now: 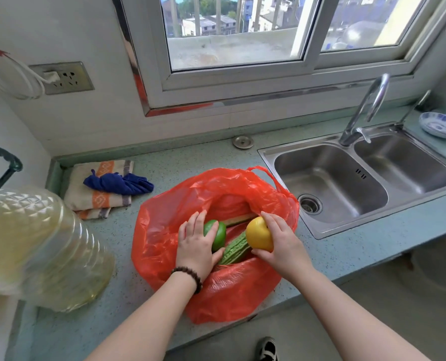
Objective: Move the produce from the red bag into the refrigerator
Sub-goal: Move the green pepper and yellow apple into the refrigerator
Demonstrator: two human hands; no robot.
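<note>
Two hands: both reach into the open mouth of the red bag [169, 230], which lies slumped on the countertop [190, 157] just left of the sink [347, 183].
Left hand [194, 246]: fingers and thumb curl round a round green fruit [218, 235], which lies inside the bag; a dark bead bracelet [189, 276] circles the wrist.
Right hand [279, 243]: fingers and thumb grasp a glossy yellow fruit [258, 237], held at the bag's opening.
Bitter gourd [233, 250]: green, ridged and bumpy, lying slantwise in the bag between the two hands, touching both fruits.
Other produce: a long pale green piece [239, 219] shows behind the fruits; its kind cannot be told.
Bag: thin, crinkled, translucent red plastic with one loop handle [265, 173] toward the sink.
Surface: pale green speckled counter with a raised back edge.
Left of bag: a folded striped towel [96, 199] with a crumpled blue cloth [117, 183] on it; nearer, a large clear jug of yellowish liquid [42, 246], blurred.
Sink: stainless, double basin, curved tap [365, 108] at the rear.
Far right: blue and white bowl [442, 125] on the counter.
Room: white wall with a socket [61, 78], sliding window [242, 48] above the counter, buildings visible outside.
</note>
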